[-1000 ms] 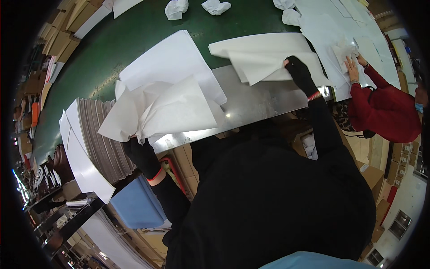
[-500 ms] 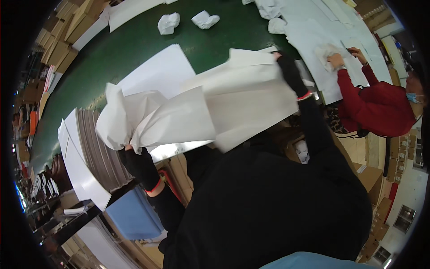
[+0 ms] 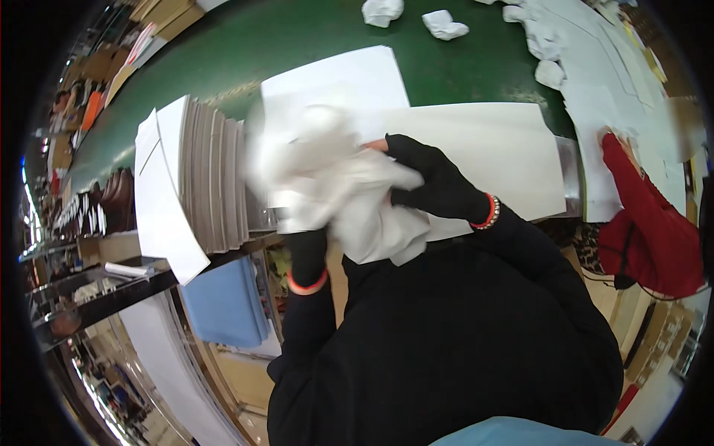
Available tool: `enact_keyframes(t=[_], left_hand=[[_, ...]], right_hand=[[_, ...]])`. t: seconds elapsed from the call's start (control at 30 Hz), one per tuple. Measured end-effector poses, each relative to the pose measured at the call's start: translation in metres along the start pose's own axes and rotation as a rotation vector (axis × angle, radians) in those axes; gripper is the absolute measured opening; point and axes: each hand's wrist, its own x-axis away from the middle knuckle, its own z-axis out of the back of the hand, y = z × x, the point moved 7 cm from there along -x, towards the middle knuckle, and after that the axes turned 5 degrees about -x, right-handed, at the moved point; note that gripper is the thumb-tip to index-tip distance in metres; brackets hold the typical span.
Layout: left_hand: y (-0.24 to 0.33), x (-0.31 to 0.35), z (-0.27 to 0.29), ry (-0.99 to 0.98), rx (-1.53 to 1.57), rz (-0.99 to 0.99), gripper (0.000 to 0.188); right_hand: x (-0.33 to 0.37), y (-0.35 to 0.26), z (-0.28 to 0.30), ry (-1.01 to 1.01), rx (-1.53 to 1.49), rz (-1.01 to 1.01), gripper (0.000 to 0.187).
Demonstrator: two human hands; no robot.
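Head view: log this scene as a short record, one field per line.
Left hand: at the lower left of the crumpled white paper, fingers hidden
Right hand: holding the paper's right side
Blur: strongest on the paper's upper left
Right of paper: flat off-white sheet
Left of paper: thick stack of sheets
Far side: paper balls on green tabletop
Co-worker: red sleeve, right

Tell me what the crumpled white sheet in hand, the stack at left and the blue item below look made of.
Crumpled white sheet: thin matte paper, probably, from its folds and creases, though blurred. Stack: likely cardboard, with dull grey-brown layered edges beside a smooth white face. Blue item: smooth and dull with rounded edges; plastic or padded fabric, unclear which.
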Motion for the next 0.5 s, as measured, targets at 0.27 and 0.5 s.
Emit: enact_keyframes(t=[0.27,0.5], left_hand=[[-0.082,-0.042,0.058,0.249,0.197,-0.101,0.06],[-0.096,-0.079,0.031,0.558,-0.535,-0.499,0.075]], right_hand=[[-0.058,0.026,-0.014,0.166,0.413,0.348,0.071],[-0.03,0.161,0.004,-0.102,1.151,0.119,0.083]])
